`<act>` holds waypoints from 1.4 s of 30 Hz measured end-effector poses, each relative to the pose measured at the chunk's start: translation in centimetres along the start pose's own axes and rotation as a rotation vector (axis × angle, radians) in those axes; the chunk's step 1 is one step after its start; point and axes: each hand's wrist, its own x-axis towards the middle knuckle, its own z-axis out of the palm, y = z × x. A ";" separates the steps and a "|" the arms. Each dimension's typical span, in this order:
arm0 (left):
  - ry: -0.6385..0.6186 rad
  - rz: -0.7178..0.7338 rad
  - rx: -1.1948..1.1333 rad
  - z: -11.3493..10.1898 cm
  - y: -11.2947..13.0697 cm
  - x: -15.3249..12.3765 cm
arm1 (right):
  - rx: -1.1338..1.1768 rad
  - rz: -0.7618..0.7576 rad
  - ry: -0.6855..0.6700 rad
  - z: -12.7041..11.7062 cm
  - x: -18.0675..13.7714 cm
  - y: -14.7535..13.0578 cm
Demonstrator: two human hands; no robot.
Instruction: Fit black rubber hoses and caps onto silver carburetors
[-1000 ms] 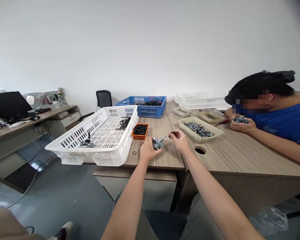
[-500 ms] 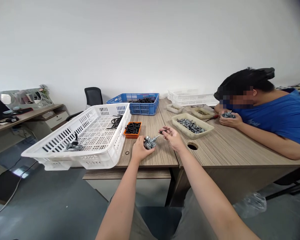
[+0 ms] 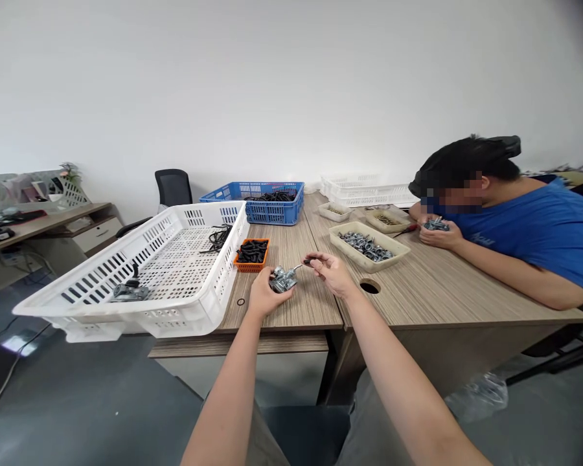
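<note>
My left hand [image 3: 263,294] is closed round a silvery metal fitting [image 3: 282,279] just above the table. A thin metal stem sticks out of the fitting toward the right. At the tip of that stem, my right hand [image 3: 334,273] pinches a small black sleeve [image 3: 311,260]; whether sleeve and stem touch I cannot tell. More black sleeves fill an orange basket [image 3: 251,266] behind my left hand. A cream tray [image 3: 369,264] of metal parts lies beyond my right hand.
On the left stands a large white crate [image 3: 184,310] with a few parts inside. A blue crate [image 3: 276,212] is at the back. A black ring [image 3: 241,301] lies near the table's front edge, and a round hole [image 3: 369,286] is at right. A co-worker [image 3: 525,226] holds metal parts.
My right hand has brought the black sleeve to the tip of the fitting's stem. The whole view has shifted slightly; my left hand keeps its hold on the fitting.
</note>
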 end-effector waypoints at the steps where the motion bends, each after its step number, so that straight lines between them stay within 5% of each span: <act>1: -0.002 -0.008 -0.004 0.0 0.1 0.0 | -0.001 0.005 0.005 0.0 0.0 0.0; 13: -0.017 -0.017 -0.024 0.1 -0.1 -0.1 | -0.081 -0.041 0.092 -0.5 0.0 0.0; 42: -0.050 0.038 0.008 0.0 0.2 -0.1 | -0.177 -0.028 -0.060 0.1 -0.3 -0.2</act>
